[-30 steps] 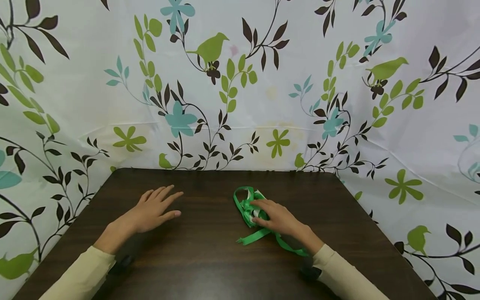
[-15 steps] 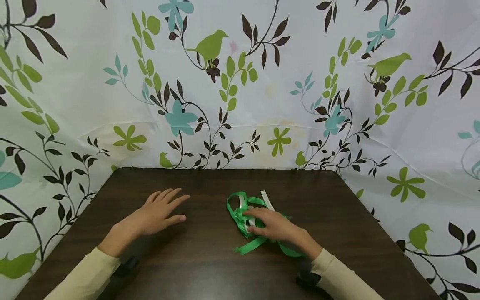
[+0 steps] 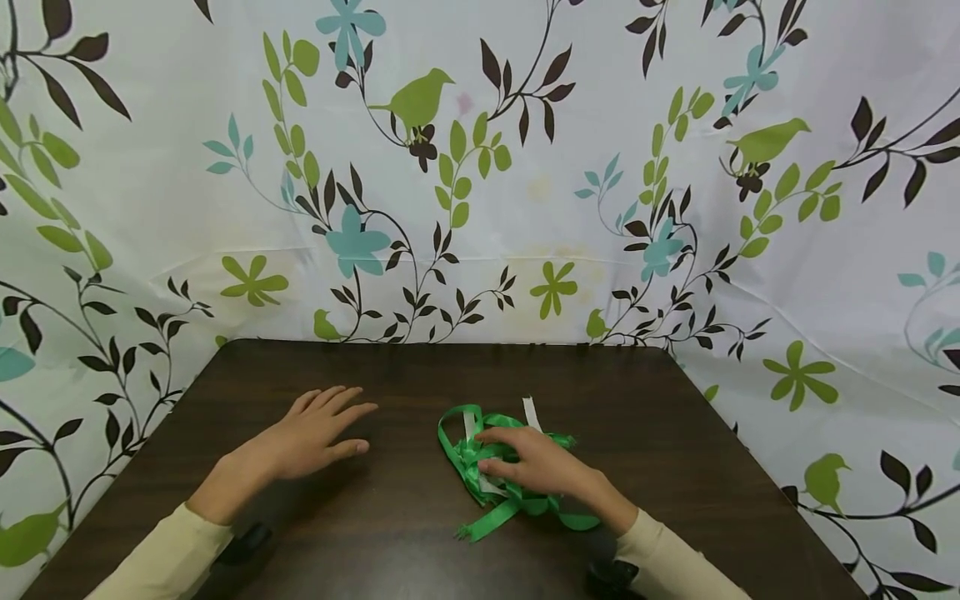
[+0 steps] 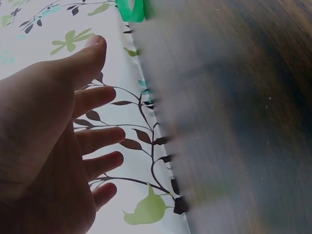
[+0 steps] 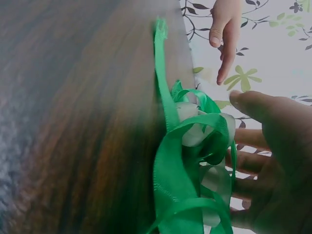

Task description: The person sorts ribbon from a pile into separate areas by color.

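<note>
A loose tangle of green satin ribbon (image 3: 468,454), with white strips showing among its loops, lies on the dark wooden table (image 3: 405,542). My right hand (image 3: 536,462) is over the tangle's right side, fingers spread and relaxed. In the right wrist view the thumb of that right hand (image 5: 287,156) stands apart from the ribbon (image 5: 170,175); whether the fingers touch the loops cannot be told. To the left, my left hand (image 3: 315,433) hovers above the tabletop with nothing in it. Its fingers are extended and parted in the left wrist view (image 4: 53,126).
A white cloth (image 3: 480,308) printed with birds, flowers and leafy stems hangs behind the table and along its sides. Dark wrist-worn devices show under both sleeves, such as the right one (image 3: 611,575). The table's far edge is near the cloth.
The ribbon tangle has shifted nearer and a little left, and its loops have spread out, with a white end now visible behind. The right hand moved the same way; the left hand barely moved.
</note>
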